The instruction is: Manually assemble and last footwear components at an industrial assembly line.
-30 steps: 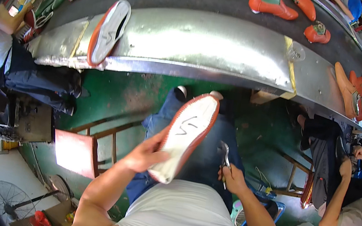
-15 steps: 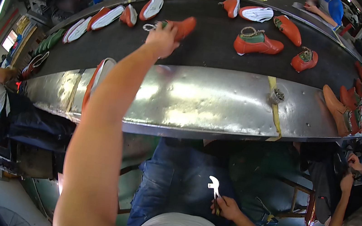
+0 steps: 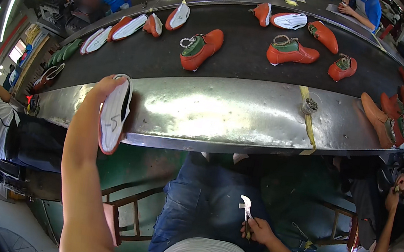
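Head view: our left hand clamped on the white-soled shoe at the tabletop's near edge should lift clear, right hand closed on pliers.

I see my left hand gripping a white-soled shoe at the near edge of the metal counter, sole facing me. My right hand rests over my lap, closed on a small metal tool. Orange shoes, one with a green insert, lie on the dark belt beyond. A cup sits on the counter.
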